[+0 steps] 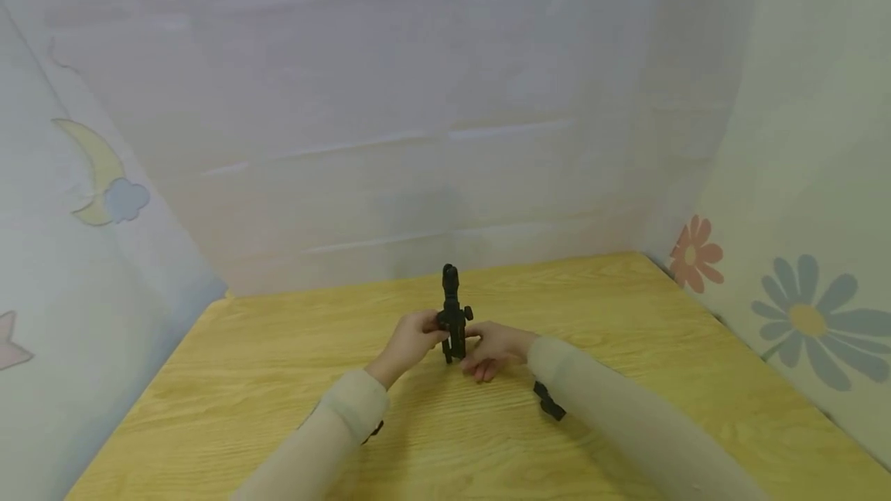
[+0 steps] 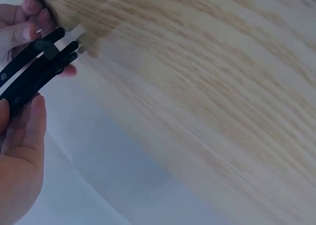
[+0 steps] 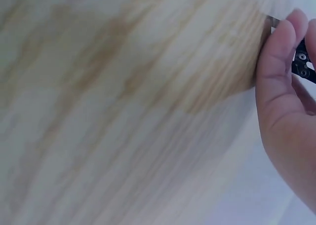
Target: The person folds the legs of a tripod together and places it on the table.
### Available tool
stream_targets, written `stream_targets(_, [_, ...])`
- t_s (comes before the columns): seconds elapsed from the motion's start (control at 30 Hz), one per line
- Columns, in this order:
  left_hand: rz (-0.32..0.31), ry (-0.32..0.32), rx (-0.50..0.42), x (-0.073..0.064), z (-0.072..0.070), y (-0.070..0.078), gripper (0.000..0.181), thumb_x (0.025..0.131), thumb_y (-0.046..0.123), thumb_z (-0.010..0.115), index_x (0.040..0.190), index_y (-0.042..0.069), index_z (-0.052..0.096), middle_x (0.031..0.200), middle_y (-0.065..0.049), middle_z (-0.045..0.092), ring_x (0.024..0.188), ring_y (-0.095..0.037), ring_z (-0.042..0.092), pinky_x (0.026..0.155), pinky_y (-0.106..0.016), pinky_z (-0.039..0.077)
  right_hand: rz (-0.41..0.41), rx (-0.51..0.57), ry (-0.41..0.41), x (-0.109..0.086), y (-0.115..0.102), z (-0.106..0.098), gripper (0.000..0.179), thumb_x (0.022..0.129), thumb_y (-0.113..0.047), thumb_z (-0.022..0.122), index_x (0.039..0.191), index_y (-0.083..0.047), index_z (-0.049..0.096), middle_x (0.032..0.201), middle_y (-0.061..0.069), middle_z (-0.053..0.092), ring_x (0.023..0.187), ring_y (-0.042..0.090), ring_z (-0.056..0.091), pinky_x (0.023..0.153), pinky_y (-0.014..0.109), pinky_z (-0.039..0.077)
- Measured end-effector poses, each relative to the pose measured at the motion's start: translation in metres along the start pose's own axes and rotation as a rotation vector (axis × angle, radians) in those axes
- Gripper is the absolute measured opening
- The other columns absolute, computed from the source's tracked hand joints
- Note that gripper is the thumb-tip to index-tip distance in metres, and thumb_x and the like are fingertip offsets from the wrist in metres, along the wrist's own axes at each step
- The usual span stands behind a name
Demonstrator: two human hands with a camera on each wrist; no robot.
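A black jointed device (image 1: pixel 451 311) with a side knob stands upright between the hands near the middle of the table in the head view. My left hand (image 1: pixel 411 342) grips it from the left, with thumb and fingers around its black arms (image 2: pixel 34 77) in the left wrist view. On the other side, my right hand (image 1: pixel 496 350) holds its lower part with thumb and fingertips. In the right wrist view the curled fingers (image 3: pixel 279 52) partly hide the device's riveted black metal (image 3: pixel 302 67). The device's exact kind cannot be told.
The wood-grain table (image 1: pixel 278 362) meets a pale sheet wall (image 1: pixel 348 138) at the back. Side walls carry a moon (image 1: pixel 97 161) and flowers (image 1: pixel 807 319). Small black pieces show beside the left cuff (image 1: pixel 355 404) and below the right sleeve (image 1: pixel 626 408).
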State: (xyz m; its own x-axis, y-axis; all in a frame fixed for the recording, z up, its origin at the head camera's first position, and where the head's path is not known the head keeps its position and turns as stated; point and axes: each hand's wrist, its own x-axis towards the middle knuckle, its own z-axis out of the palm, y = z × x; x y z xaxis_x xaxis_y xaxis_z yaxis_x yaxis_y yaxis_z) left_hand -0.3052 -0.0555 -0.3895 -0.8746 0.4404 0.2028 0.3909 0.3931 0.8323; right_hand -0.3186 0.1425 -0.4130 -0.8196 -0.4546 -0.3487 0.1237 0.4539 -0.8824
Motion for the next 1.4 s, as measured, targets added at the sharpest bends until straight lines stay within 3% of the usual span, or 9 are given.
stream_targets(0.13, [-0.022, -0.024, -0.035, 0.0, -0.006, 0.007, 0.035, 0.093, 0.005, 0.064, 0.126, -0.006, 0.059, 0.117, -0.02, 0.065, 0.108, -0.033, 0.062, 0.087, -0.042, 0.052, -0.024, -0.011, 0.013, 0.0, 0.002, 0.002, 0.06, 0.09, -0.004, 0.069, 0.144, 0.001, 0.043, 0.071, 0.011, 0.065, 0.053, 0.014, 0.061, 0.055, 0.03, 0.055])
stream_targets(0.3, [-0.017, -0.042, -0.126, -0.001, -0.021, 0.032, 0.06, 0.092, 0.013, 0.068, 0.144, -0.001, 0.042, 0.142, -0.02, 0.048, 0.132, -0.035, 0.044, 0.104, -0.054, 0.037, -0.036, -0.039, 0.054, -0.002, 0.003, 0.004, 0.059, 0.089, -0.007, 0.071, 0.141, 0.003, 0.045, 0.07, 0.011, 0.066, 0.053, 0.014, 0.062, 0.054, 0.03, 0.056])
stream_targets(0.4, [-0.004, 0.003, -0.153, 0.002, -0.025, 0.048, 0.063, 0.093, 0.017, 0.069, 0.147, 0.004, 0.039, 0.144, -0.017, 0.046, 0.135, -0.033, 0.04, 0.106, -0.055, 0.034, -0.05, -0.059, 0.07, -0.003, 0.003, 0.003, 0.058, 0.089, -0.008, 0.071, 0.139, 0.004, 0.046, 0.069, 0.011, 0.066, 0.052, 0.015, 0.062, 0.054, 0.031, 0.056])
stream_targets(0.6, [0.016, 0.113, -0.13, 0.011, -0.02, 0.066, 0.054, 0.094, 0.015, 0.066, 0.142, 0.0, 0.046, 0.129, -0.018, 0.058, 0.122, -0.033, 0.054, 0.097, -0.045, 0.047, -0.075, -0.085, 0.076, -0.004, 0.002, 0.003, 0.051, 0.09, -0.009, 0.07, 0.135, 0.005, 0.05, 0.066, 0.01, 0.065, 0.05, 0.013, 0.061, 0.052, 0.029, 0.055])
stream_targets(0.8, [0.03, 0.194, -0.105, 0.011, -0.019, 0.069, 0.027, 0.092, 0.008, 0.068, 0.117, -0.001, 0.065, 0.104, -0.013, 0.066, 0.101, -0.03, 0.065, 0.084, -0.039, 0.054, -0.099, -0.115, 0.076, -0.008, 0.002, 0.008, 0.039, 0.088, -0.01, 0.073, 0.122, 0.003, 0.059, 0.066, 0.007, 0.063, 0.052, 0.013, 0.058, 0.051, 0.027, 0.052])
stream_targets(0.9, [0.048, 0.225, -0.119, 0.007, -0.023, 0.068, 0.018, 0.09, 0.006, 0.07, 0.107, -0.002, 0.068, 0.096, -0.011, 0.067, 0.094, -0.028, 0.066, 0.08, -0.039, 0.055, -0.115, -0.147, 0.069, -0.011, 0.003, 0.01, 0.041, 0.086, -0.012, 0.075, 0.121, 0.003, 0.06, 0.078, 0.007, 0.065, 0.059, 0.014, 0.058, 0.054, 0.028, 0.051])
stream_targets(1.1, [0.063, 0.267, -0.137, 0.0, -0.034, 0.07, 0.025, 0.088, 0.004, 0.071, 0.111, -0.005, 0.066, 0.096, -0.014, 0.067, 0.092, -0.029, 0.067, 0.081, -0.04, 0.055, -0.174, -0.12, 0.037, -0.021, 0.001, 0.003, 0.043, 0.087, -0.012, 0.073, 0.123, 0.006, 0.058, 0.111, 0.012, 0.061, 0.082, 0.019, 0.061, 0.069, 0.037, 0.055])
stream_targets(1.4, [-0.006, 0.321, -0.141, -0.009, -0.048, 0.069, 0.02, 0.088, 0.006, 0.072, 0.105, -0.003, 0.065, 0.097, -0.013, 0.067, 0.096, -0.029, 0.066, 0.083, -0.038, 0.054, -0.184, -0.132, 0.08, -0.033, -0.001, -0.005, 0.039, 0.087, -0.017, 0.073, 0.12, 0.002, 0.061, 0.11, 0.008, 0.064, 0.087, 0.022, 0.061, 0.066, 0.037, 0.051])
